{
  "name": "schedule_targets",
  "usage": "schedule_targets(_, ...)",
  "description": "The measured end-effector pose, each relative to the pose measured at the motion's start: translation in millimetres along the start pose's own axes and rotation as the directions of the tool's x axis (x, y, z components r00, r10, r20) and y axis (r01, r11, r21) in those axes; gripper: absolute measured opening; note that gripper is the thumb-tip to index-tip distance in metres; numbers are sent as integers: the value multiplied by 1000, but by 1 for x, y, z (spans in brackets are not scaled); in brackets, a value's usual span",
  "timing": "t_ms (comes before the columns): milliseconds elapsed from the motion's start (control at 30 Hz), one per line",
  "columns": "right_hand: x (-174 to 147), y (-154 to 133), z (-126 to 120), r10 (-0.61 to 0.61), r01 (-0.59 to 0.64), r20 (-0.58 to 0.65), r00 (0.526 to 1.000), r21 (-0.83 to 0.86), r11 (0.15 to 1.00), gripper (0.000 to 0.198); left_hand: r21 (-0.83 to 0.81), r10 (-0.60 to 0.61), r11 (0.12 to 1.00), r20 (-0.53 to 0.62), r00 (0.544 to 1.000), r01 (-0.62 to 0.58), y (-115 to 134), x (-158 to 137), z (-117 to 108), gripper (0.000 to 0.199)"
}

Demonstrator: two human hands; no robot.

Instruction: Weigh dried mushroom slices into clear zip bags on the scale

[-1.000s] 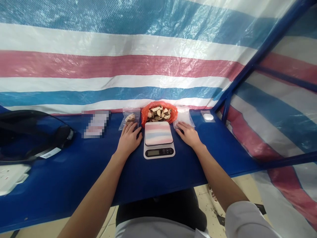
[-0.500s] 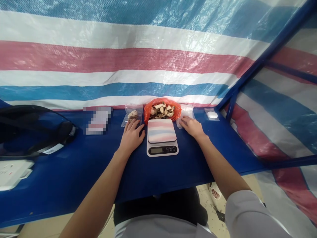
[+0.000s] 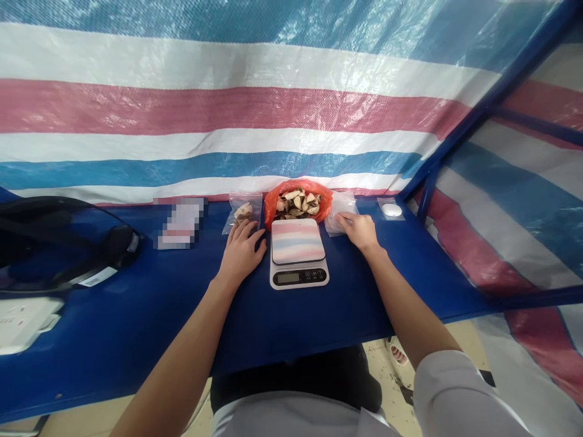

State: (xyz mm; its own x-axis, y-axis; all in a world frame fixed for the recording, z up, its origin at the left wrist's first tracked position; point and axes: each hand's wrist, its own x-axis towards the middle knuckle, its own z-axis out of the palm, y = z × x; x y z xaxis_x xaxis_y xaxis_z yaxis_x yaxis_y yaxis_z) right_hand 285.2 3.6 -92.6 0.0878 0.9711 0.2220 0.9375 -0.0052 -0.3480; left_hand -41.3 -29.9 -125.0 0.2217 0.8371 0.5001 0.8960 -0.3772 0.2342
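My left hand (image 3: 242,249) lies on the table with its fingers spread. Its fingertips touch the lower edge of a clear zip bag (image 3: 250,201) holding a few pale and brown dried pieces. Over on the right, my right hand (image 3: 361,232) has its fingers drawn together in a pinch at a clear plastic bag (image 3: 335,226). Between the hands sits a white kitchen scale (image 3: 298,249) with a striped reflection on its plate; no reading is legible on its display. Behind the scale stands an open red plastic bag (image 3: 270,205), full of dried slices (image 3: 298,200), pale with dark edges.
A small clear bag with a round white item (image 3: 392,210) lies far right on the blue table (image 3: 291,328). To the left are a blurred-out packet (image 3: 181,223), a black headset-like device (image 3: 121,240) and a white power strip (image 3: 27,321). A striped tarp (image 3: 228,109) hangs behind.
My right hand has shifted slightly right, and its fingers have gone from lying on the clear plastic bag to a pinch. My left hand has stayed in place.
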Motion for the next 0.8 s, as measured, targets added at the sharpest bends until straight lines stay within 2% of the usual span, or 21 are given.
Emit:
schedule_targets(167,0,9,-5,-46,58,-75,996,178,982,33,-30,-18,999,-15,1000,18,0,1,0,35)
schedule_targets(267,-3,13,-13,-38,91,-153,987,357,930,30,-63,-42,997,-44,998,40,0,3,-2,35)
schedule_targets(367,-9,11,-20,8,112,-204,979,570,814,35,-161,-71,985,-101,992,54,2,7,-9,35)
schedule_targets(500,-19,-9,-28,51,99,-163,985,791,603,42,-374,-195,918,-136,971,131,17,14,-25,37)
schedule_targets(600,-24,-34,-34,-15,102,-108,994,882,460,38,-583,-287,780,-12,958,226,36,22,-33,42)
schedule_targets(667,-26,-50,-34,-64,63,-43,997,936,347,34,-711,-326,640,91,941,291,49,29,-35,46)
schedule_targets(733,-26,-64,-32,-106,19,6,994,973,230,32,-794,-313,492,221,924,357,59,36,-35,54)
schedule_targets(800,-25,-75,-27,-135,-6,27,990,987,159,29,-853,-292,335,309,905,400,66,43,-32,62)
